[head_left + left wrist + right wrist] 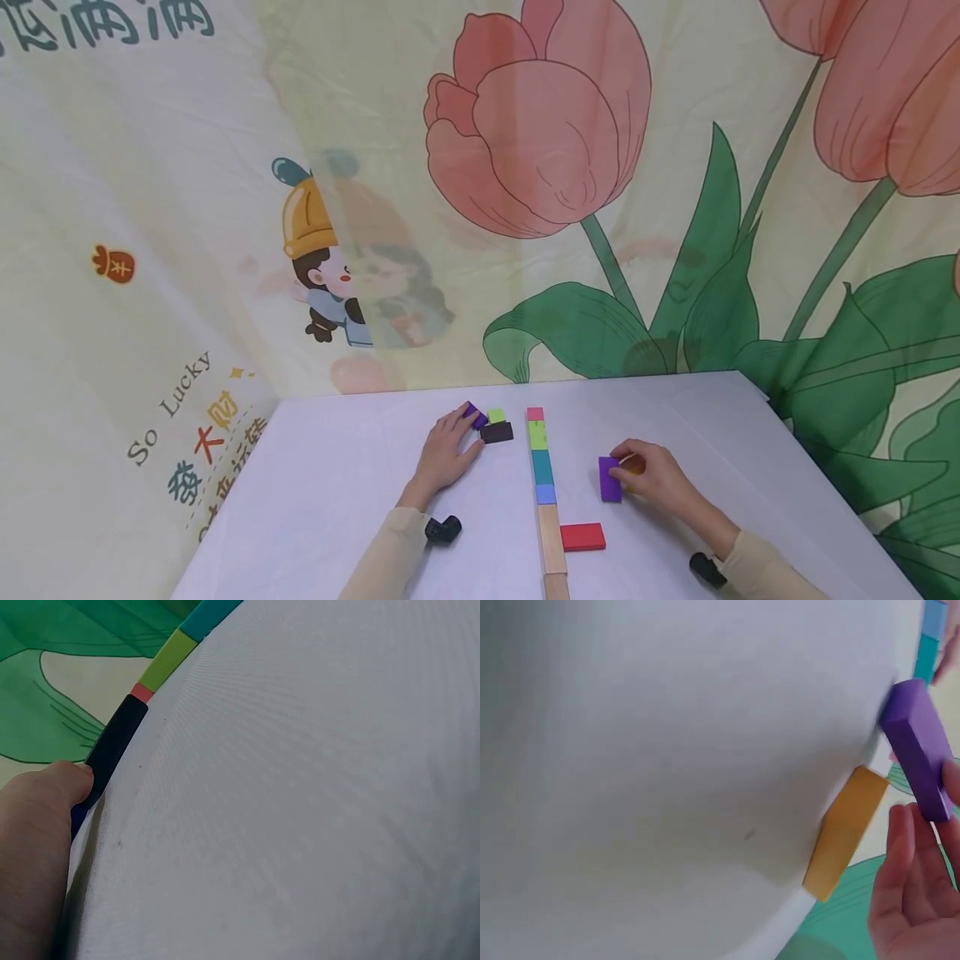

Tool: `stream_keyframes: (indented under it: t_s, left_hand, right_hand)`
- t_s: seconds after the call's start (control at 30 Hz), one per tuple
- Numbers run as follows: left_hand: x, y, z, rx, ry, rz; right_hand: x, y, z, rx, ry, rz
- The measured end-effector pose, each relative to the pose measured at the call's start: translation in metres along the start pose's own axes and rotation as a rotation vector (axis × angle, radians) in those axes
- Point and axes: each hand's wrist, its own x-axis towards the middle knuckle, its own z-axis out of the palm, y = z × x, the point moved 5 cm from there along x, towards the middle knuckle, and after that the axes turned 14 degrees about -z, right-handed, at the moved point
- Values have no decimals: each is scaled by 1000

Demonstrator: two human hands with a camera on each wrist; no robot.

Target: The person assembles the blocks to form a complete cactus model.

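My right hand (654,475) pinches a purple block (610,479) by its right side. An orange block (846,834) lies on the table beneath that hand, mostly hidden by it in the head view. My left hand (447,454) rests with extended fingers over another purple block (476,415), fingertips touching it. The left thumb (71,782) lies close to a black block (497,432); whether it presses on it I cannot tell. A lime green block (496,415) sits just behind the black one.
Between the hands runs a straight row of blocks: pink (535,413), lime (537,435), teal (542,467), blue (546,494) and plain wood (551,537). A red block (582,537) juts out to its right. Everything stands on a white-covered table (315,500) before a flowered backdrop.
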Motion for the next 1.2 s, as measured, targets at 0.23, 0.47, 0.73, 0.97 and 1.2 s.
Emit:
stream_keyframes:
  t_s: [0.23,0.47,0.73,0.97,1.2]
  left_hand:
    - [0,0,1,14,10,-6]
    - [0,0,1,-1,5,-9]
    - [0,-1,1,-3,4,-8]
    - [0,0,0,-5,-5,-16]
    - [-1,0,-1,-1,-8,-18]
  right_hand:
    - [0,-5,7,180,5,50]
    - [-1,-5,23,208,-48,55]
    - [-2,-8,29,166,-21,130]
    - [-2,-9,33,131,-32,122]
    - [-3,-11,35,125,-49,109]
